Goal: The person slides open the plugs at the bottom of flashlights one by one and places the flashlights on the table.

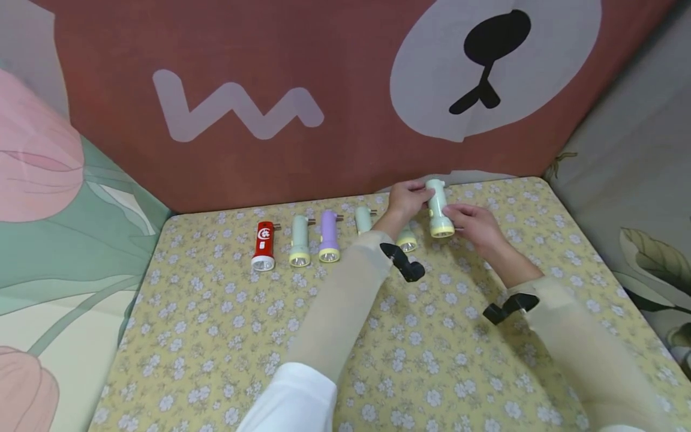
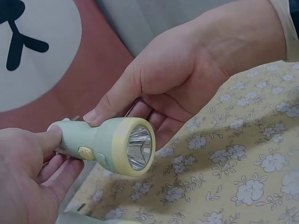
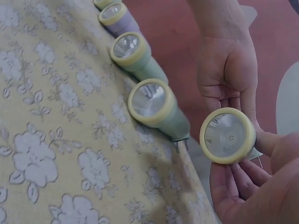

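Both hands hold a pale green flashlight (image 1: 436,207) with a yellow rim, raised at the far right part of the table. My left hand (image 1: 406,201) pinches its tail end between thumb and fingers. Near the lamp end, my right hand (image 1: 477,227) grips the body, its thumb on top in the left wrist view. The yellow switch (image 2: 86,153) and the reflector (image 2: 140,147) show there. Beside the hands, another green flashlight (image 3: 152,102) lies on the cloth with metal prongs out at its tail; the left forearm partly hides it in the head view.
Farther left lie a red flashlight (image 1: 263,246), a green flashlight (image 1: 299,240), a purple flashlight (image 1: 328,236) and a partly covered green flashlight (image 1: 363,219), in a row. A flowered yellow cloth (image 1: 227,348) covers the table. A bear-printed curtain (image 1: 243,168) hangs behind its far edge.
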A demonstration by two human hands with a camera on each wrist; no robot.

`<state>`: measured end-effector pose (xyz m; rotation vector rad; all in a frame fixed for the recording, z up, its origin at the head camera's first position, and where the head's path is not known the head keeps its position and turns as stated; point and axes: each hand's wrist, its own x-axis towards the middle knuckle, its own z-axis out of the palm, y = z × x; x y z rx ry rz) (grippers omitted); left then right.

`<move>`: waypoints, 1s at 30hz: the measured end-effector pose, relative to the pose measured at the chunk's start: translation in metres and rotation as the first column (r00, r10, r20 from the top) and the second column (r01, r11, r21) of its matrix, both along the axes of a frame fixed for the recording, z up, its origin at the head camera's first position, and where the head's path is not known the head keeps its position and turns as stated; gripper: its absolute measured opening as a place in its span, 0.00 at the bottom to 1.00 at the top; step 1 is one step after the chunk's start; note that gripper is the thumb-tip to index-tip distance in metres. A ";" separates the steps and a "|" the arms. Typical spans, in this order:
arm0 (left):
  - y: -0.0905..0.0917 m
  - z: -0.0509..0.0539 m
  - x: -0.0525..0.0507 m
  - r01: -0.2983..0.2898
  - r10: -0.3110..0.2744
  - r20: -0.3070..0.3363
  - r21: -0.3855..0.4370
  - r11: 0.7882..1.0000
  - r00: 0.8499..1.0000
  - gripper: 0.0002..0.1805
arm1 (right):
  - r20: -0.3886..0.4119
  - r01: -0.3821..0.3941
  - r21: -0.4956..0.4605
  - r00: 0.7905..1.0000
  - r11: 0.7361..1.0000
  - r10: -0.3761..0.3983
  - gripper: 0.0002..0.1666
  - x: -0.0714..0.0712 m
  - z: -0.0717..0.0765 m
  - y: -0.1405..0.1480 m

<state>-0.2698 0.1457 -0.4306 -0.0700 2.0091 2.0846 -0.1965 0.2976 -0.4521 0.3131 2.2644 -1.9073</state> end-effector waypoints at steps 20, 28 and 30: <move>0.002 -0.014 0.001 0.030 -0.040 -0.016 -0.411 0.911 0.999 0.17 | 0.042 -0.013 0.119 0.999 0.993 0.008 0.38 -0.009 -0.024 -0.002; 0.004 -0.017 0.003 0.011 -0.036 -0.049 -0.436 0.900 0.998 0.18 | 0.013 0.020 0.073 1.000 0.997 -0.021 0.35 -0.009 -0.030 -0.002; 0.004 -0.018 0.003 0.008 -0.030 -0.042 -0.438 0.899 0.999 0.19 | 0.015 0.027 0.072 0.999 0.997 -0.029 0.34 -0.009 -0.031 -0.003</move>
